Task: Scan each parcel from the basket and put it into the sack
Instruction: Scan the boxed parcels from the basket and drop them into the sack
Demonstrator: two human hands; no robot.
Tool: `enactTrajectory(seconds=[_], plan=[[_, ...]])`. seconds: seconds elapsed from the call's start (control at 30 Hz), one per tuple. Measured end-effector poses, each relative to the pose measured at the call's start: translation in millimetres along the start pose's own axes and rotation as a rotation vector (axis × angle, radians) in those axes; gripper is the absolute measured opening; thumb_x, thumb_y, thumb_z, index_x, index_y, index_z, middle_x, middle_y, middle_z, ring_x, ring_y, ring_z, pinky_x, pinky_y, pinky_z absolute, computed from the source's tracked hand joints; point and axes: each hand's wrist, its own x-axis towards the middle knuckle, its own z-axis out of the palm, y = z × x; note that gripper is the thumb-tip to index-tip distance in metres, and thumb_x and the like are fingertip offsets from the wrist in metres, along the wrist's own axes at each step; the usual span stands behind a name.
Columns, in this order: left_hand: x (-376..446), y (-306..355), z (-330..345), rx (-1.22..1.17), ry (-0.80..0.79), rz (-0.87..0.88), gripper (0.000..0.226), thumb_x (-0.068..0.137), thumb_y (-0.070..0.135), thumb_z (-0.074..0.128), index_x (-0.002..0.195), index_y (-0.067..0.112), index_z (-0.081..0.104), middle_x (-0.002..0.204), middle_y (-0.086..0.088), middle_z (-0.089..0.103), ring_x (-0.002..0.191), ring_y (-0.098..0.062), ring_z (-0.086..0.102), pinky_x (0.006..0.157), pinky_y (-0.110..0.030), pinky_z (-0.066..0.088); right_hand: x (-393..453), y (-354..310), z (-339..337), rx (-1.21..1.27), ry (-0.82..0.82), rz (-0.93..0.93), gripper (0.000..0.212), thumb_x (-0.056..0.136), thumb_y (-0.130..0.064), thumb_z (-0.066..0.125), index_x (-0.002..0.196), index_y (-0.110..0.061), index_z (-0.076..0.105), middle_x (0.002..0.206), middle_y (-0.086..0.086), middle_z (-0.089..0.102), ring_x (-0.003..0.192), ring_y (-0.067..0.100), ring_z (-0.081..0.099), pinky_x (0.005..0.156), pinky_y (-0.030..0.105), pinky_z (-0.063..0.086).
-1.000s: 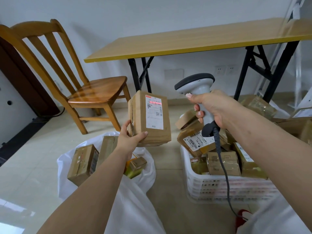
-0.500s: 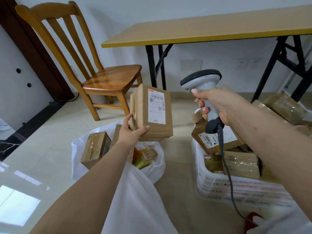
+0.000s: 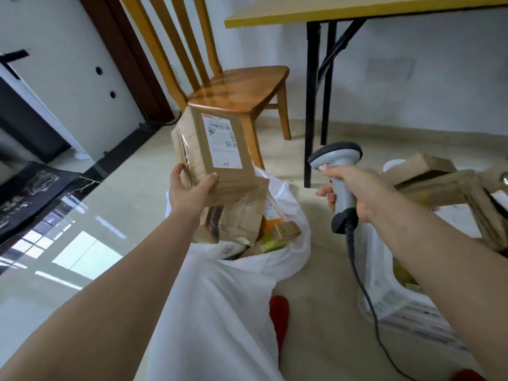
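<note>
Parcel point(image 3: 220, 152): an upright brown cardboard box, clear tape down its left edge, a white shipping label with barcode and red strip on the face turned to the camera. Left hand point(image 3: 189, 192) grips its lower corner, thumb on the front, holding it just above the open mouth of the white sack point(image 3: 291, 251). Inside the sack lie further brown parcels. To the right of the sack, the right hand point(image 3: 354, 188) clasps the handle of a grey scanner point(image 3: 336, 160); beyond it, the white basket point(image 3: 406, 312), blurred.
</note>
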Motion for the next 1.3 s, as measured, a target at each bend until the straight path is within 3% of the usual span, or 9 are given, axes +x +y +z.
enactTrajectory(seconds=[0.17, 0.37, 0.47, 0.57, 0.67, 0.8, 0.9, 1.1, 1.3], plan=[[14.7, -22.0, -6.7, 0.049, 0.029, -0.069, 0.093, 0.06, 0.061, 0.075, 0.142, 0.046, 0.034, 0.135, 0.003, 0.05, 0.114, -0.02, 0.057, 0.098, -0.045, 0.05, 41.4, 33.5, 7.3, -0.001, 0.058, 0.075, 0.033, 0.082, -0.019, 0.076, 0.103, 0.0, 0.061, 0.081, 0.017, 0.064, 0.041, 0.014, 0.056, 0.043, 0.023, 0.045], [49.9, -35.5, 2.0, 0.046, -0.004, -0.147, 0.089, 0.057, 0.071, 0.07, 0.137, 0.046, 0.042, 0.131, 0.002, 0.052, 0.109, -0.019, 0.06, 0.093, -0.044, 0.052, 69.3, 54.6, 31.6, -0.059, 0.041, 0.106, 0.026, 0.081, -0.015, 0.078, 0.096, 0.0, 0.062, 0.081, 0.017, 0.067, 0.05, 0.015, 0.055, 0.05, 0.027, 0.049], [56.3, -40.0, 4.0, -0.093, -0.097, -0.259, 0.083, 0.064, 0.067, 0.069, 0.139, 0.041, 0.043, 0.13, 0.002, 0.056, 0.111, -0.02, 0.061, 0.091, -0.042, 0.053, 72.1, 53.8, 65.0, -0.091, 0.029, 0.06, 0.037, 0.076, -0.03, 0.082, 0.095, -0.005, 0.062, 0.083, 0.012, 0.068, 0.065, 0.02, 0.063, 0.061, 0.032, 0.055], [54.2, -37.9, 8.8, -0.26, -0.163, -0.301, 0.041, 0.089, 0.049, 0.059, 0.125, 0.032, 0.05, 0.12, -0.001, 0.059, 0.104, -0.021, 0.063, 0.073, -0.037, 0.057, 72.6, 53.5, 104.4, -0.077, 0.021, 0.059, 0.058, 0.068, -0.052, 0.081, 0.099, -0.009, 0.058, 0.092, 0.009, 0.065, 0.081, 0.023, 0.064, 0.062, 0.032, 0.052], [46.0, -38.7, 10.7, -0.43, -0.23, -0.357, 0.016, 0.095, 0.039, 0.058, 0.105, 0.03, 0.05, 0.112, -0.008, 0.059, 0.092, -0.025, 0.066, 0.075, -0.046, 0.059, 74.0, 55.5, 135.0, -0.074, 0.055, 0.051, 0.076, 0.056, -0.076, 0.071, 0.093, -0.012, 0.051, 0.087, 0.004, 0.058, 0.078, 0.02, 0.056, 0.073, 0.036, 0.054], [35.3, -53.8, 3.6, -0.495, -0.321, -0.34, 0.059, 0.087, 0.038, 0.067, 0.138, 0.024, 0.041, 0.12, -0.007, 0.059, 0.091, -0.023, 0.072, 0.087, -0.06, 0.052, 66.3, 55.7, 162.8, 0.055, -0.018, 0.05, 0.098, 0.024, -0.089, 0.067, 0.085, -0.014, 0.05, 0.097, 0.006, 0.067, 0.091, 0.023, 0.063, 0.089, 0.046, 0.055], [26.1, -60.9, -1.0, -0.549, -0.345, -0.319, 0.061, 0.09, 0.03, 0.067, 0.143, 0.029, 0.034, 0.132, -0.006, 0.054, 0.115, -0.029, 0.059, 0.089, -0.053, 0.055, 60.8, 61.5, 174.1, 0.105, -0.077, 0.01, 0.091, 0.028, -0.081, 0.077, 0.085, -0.014, 0.054, 0.105, 0.014, 0.07, 0.097, 0.032, 0.067, 0.088, 0.046, 0.056], [11.2, -73.8, -3.0, -0.674, -0.394, -0.343, 0.08, 0.074, 0.037, 0.08, 0.14, 0.041, 0.036, 0.139, -0.009, 0.053, 0.123, -0.037, 0.056, 0.092, -0.061, 0.051, 50.0, 63.4, 178.7, 0.254, -0.014, 0.009, 0.06, 0.057, -0.06, 0.082, 0.084, -0.019, 0.048, 0.095, 0.003, 0.066, 0.087, 0.019, 0.067, 0.086, 0.045, 0.056], [9.8, -77.5, -2.8, -0.674, -0.353, -0.353, 0.102, 0.064, 0.04, 0.085, 0.145, 0.044, 0.023, 0.142, -0.004, 0.051, 0.123, -0.03, 0.057, 0.092, -0.056, 0.053, 40.9, 60.2, 186.6, 0.153, -0.029, -0.002, 0.085, 0.03, -0.067, 0.086, 0.089, -0.017, 0.05, 0.101, 0.007, 0.068, 0.099, 0.027, 0.065, 0.094, 0.05, 0.052]])
